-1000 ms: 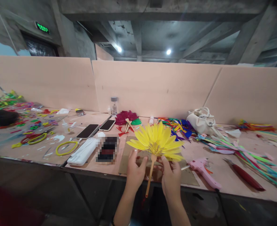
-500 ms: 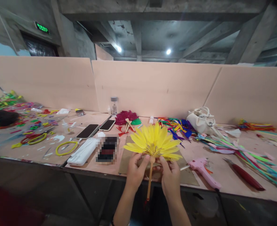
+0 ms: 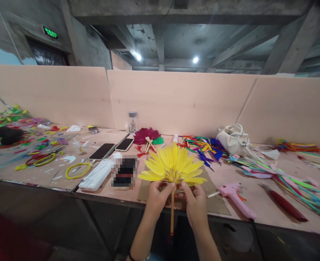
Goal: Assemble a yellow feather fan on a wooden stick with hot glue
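Note:
A fan of yellow feathers (image 3: 175, 163) on a thin wooden handle (image 3: 172, 217) is held between my hands over the table's front edge. The handle hangs down below the edge, with a dark red bit at its lower end. My left hand (image 3: 158, 197) pinches the base of the feathers from the left, thumb toward the middle. From the right, my right hand (image 3: 194, 197) grips the same base, its thumb close to the other. The remaining fingers are partly hidden behind the fan. Under it lies a brown board (image 3: 217, 203).
To the right lie a pink glue gun (image 3: 234, 199), a red-handled knife (image 3: 285, 204) and colourful strips (image 3: 279, 174). Phones (image 3: 102, 151) and a white power bank (image 3: 97, 175) are at left. A dark red feather fan (image 3: 147, 135), a bottle (image 3: 132, 122) and a white bag (image 3: 233, 139) stand behind.
The yellow feather fan has tipped and shifted slightly left. Both thumbs have moved closer together at its base, covering the top of the handle.

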`<state>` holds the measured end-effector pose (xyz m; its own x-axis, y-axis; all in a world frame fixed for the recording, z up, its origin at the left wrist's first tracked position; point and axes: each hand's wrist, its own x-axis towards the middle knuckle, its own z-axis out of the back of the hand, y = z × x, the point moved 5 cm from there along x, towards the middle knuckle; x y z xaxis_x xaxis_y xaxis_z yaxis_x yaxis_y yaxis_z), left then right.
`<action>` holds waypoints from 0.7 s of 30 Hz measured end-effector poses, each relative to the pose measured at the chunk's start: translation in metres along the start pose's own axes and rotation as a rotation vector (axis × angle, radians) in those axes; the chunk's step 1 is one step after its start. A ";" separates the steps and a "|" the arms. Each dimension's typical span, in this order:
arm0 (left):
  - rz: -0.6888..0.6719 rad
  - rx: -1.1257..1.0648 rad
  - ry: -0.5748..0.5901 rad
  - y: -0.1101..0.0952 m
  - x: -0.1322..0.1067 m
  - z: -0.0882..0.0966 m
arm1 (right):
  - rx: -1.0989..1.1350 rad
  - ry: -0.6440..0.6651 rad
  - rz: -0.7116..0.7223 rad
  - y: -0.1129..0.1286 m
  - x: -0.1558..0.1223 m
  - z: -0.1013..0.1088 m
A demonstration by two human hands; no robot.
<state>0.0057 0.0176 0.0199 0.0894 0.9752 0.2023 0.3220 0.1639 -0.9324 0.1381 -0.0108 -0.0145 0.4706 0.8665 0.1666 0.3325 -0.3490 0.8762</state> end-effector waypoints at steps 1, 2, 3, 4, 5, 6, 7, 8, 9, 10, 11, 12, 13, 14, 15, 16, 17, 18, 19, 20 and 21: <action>-0.006 -0.002 -0.007 -0.001 0.000 0.000 | -0.003 0.003 -0.009 0.000 0.000 0.000; -0.008 -0.004 -0.011 -0.001 0.000 0.000 | -0.001 0.004 -0.020 -0.001 0.000 0.000; -0.008 -0.005 -0.012 -0.001 0.001 0.000 | 0.001 0.003 -0.030 -0.001 0.000 0.000; -0.007 -0.006 -0.012 -0.001 0.001 -0.001 | 0.004 0.003 -0.037 -0.001 -0.001 0.000; -0.006 -0.007 -0.013 -0.001 0.001 -0.001 | 0.006 0.004 -0.038 -0.001 -0.001 0.000; -0.005 -0.008 -0.017 -0.001 0.001 -0.001 | 0.010 0.005 -0.035 -0.001 -0.001 -0.001; -0.004 -0.013 -0.021 -0.001 0.001 -0.001 | 0.016 0.004 -0.030 0.000 -0.001 -0.001; -0.004 -0.022 -0.023 -0.001 0.001 -0.001 | 0.020 0.005 -0.026 0.000 -0.001 -0.002; -0.003 -0.029 -0.024 -0.001 0.001 -0.001 | 0.021 0.006 -0.023 0.000 -0.001 -0.002; -0.003 -0.034 -0.026 -0.001 0.001 -0.001 | 0.024 0.008 -0.024 0.000 -0.001 -0.002; -0.004 -0.033 -0.028 -0.001 0.001 -0.001 | 0.026 0.010 -0.028 -0.001 0.000 -0.002; -0.004 -0.030 -0.032 -0.001 0.001 -0.001 | 0.026 0.011 -0.033 -0.001 0.000 -0.002; -0.003 -0.027 -0.035 -0.002 0.001 0.000 | 0.025 0.013 -0.035 -0.001 0.000 -0.003; -0.001 -0.025 -0.036 -0.001 0.001 0.000 | 0.026 0.016 -0.035 -0.001 0.000 -0.003; 0.000 -0.022 -0.037 -0.001 0.001 0.000 | 0.028 0.018 -0.030 0.000 0.000 -0.003; 0.003 -0.020 -0.037 0.000 0.001 0.000 | 0.028 0.020 -0.025 0.000 0.000 -0.003; 0.005 -0.018 -0.037 0.001 0.001 0.000 | 0.024 0.020 -0.021 0.001 0.000 -0.003; 0.005 -0.013 -0.038 0.002 0.002 0.001 | 0.019 0.017 -0.017 0.001 0.000 -0.003; 0.003 -0.005 -0.042 0.003 0.002 0.002 | 0.014 0.013 -0.016 0.001 0.000 -0.002; -0.002 0.003 -0.046 0.005 0.002 0.002 | 0.007 0.004 -0.016 0.000 0.000 -0.001; -0.008 0.009 -0.048 0.006 0.003 0.003 | 0.001 -0.006 -0.015 0.000 0.000 0.000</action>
<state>0.0050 0.0217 0.0140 0.0411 0.9799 0.1950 0.3143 0.1726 -0.9335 0.1378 -0.0105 -0.0147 0.4700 0.8697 0.1509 0.3402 -0.3362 0.8782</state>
